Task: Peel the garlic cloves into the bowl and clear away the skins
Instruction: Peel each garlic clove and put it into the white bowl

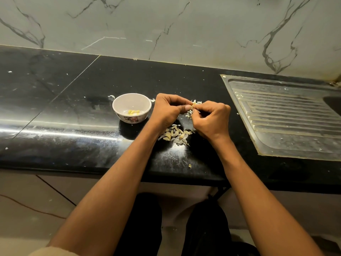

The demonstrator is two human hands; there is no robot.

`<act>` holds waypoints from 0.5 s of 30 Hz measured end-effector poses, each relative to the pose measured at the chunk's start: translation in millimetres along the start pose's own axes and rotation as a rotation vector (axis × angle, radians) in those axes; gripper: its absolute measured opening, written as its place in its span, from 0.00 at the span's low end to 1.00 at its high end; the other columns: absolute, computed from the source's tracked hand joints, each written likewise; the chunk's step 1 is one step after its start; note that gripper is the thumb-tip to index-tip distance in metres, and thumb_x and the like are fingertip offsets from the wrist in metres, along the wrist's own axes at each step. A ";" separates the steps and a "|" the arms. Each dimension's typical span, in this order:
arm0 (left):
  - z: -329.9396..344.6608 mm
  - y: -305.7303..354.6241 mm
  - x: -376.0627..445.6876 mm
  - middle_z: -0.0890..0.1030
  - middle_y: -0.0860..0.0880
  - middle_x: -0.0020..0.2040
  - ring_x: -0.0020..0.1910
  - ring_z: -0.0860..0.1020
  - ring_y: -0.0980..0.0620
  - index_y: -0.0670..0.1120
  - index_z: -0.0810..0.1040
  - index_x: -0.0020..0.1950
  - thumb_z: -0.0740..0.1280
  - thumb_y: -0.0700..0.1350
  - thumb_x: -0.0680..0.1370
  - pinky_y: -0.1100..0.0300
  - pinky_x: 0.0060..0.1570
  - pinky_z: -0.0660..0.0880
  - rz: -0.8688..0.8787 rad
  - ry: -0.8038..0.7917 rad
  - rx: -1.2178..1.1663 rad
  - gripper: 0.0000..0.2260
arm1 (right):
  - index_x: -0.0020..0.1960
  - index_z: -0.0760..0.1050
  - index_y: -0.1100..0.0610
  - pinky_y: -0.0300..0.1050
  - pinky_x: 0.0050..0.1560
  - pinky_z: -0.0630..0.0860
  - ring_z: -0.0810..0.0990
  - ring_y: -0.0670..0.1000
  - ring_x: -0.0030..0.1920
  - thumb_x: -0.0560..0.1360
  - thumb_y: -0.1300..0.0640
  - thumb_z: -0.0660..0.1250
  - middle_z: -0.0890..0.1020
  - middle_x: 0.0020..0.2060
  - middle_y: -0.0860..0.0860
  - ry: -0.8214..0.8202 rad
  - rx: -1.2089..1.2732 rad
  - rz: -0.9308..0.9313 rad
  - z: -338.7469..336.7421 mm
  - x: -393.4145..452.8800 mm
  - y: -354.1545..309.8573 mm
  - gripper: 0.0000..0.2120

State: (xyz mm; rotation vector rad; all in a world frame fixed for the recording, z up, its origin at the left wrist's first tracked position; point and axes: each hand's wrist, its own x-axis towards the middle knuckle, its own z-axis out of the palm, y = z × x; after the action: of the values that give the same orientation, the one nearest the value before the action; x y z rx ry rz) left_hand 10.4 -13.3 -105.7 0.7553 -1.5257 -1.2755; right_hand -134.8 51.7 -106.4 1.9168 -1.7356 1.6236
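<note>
A small white bowl [120, 105] with a flower print stands on the black counter and holds a few peeled yellow cloves [133, 112]. Just right of it, my left hand [168, 109] and my right hand [212, 119] meet fingertip to fingertip, both pinching one garlic clove [193, 104] with papery skin sticking out of it. Below the hands lies a heap of unpeeled cloves and loose skins [175, 134]. More skin flakes [188, 115] lie under the fingertips.
A steel sink drainboard [287, 119] fills the counter's right side, with the basin at the far right edge. A marble wall rises behind. The counter's front edge runs near my forearms. Stray skin bits lie by the bowl [111, 97] and near the edge [189, 165].
</note>
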 end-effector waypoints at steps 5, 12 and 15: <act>2.3 -1.9 0.9 0.86 0.38 0.45 0.45 0.85 0.47 0.37 0.86 0.48 0.75 0.28 0.71 0.57 0.51 0.81 0.056 -0.014 0.001 0.08 | 0.43 0.88 0.57 0.52 0.32 0.81 0.84 0.48 0.31 0.69 0.60 0.73 0.86 0.33 0.50 0.019 0.102 0.191 1.8 3.5 3.9 0.07; 2.8 -2.6 2.9 0.86 0.37 0.46 0.46 0.85 0.48 0.36 0.86 0.51 0.74 0.30 0.73 0.59 0.51 0.81 0.027 -0.022 -0.001 0.08 | 0.43 0.87 0.58 0.40 0.25 0.77 0.83 0.48 0.26 0.72 0.66 0.75 0.85 0.31 0.49 0.001 0.245 0.344 -1.2 4.9 -2.8 0.05; 3.5 -0.5 1.9 0.86 0.40 0.44 0.44 0.84 0.51 0.36 0.86 0.52 0.74 0.30 0.74 0.61 0.48 0.79 0.019 -0.028 -0.009 0.08 | 0.41 0.87 0.56 0.39 0.25 0.75 0.83 0.50 0.25 0.72 0.66 0.75 0.86 0.31 0.50 0.012 0.280 0.393 -1.8 6.2 -4.9 0.06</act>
State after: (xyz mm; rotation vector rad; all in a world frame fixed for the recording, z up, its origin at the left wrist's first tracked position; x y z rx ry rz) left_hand 6.4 -13.8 -105.5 0.7180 -1.5455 -1.2830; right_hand -133.5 50.5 -98.5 1.7389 -2.0784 2.1033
